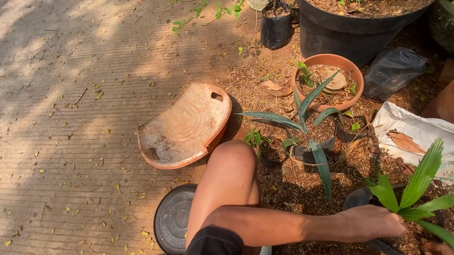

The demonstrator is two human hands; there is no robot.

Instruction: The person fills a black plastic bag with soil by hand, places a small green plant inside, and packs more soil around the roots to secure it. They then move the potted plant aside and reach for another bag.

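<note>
We note the left hand (372, 222) reaching across the knee, fingers closed about the base of a small palm seedling (422, 189) in a black grow bag (356, 198). The right hand (438, 248) shows only at the frame's lower edge beside that bag; we cannot tell its grip. Beyond the seedling stands a blue-green plant (310, 133), then a terracotta pot (328, 81). Left of that lies an overturned orange basin (185, 127).

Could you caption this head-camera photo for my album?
Left hand grips a young palm seedling in its black grow bag on mulch.
</note>
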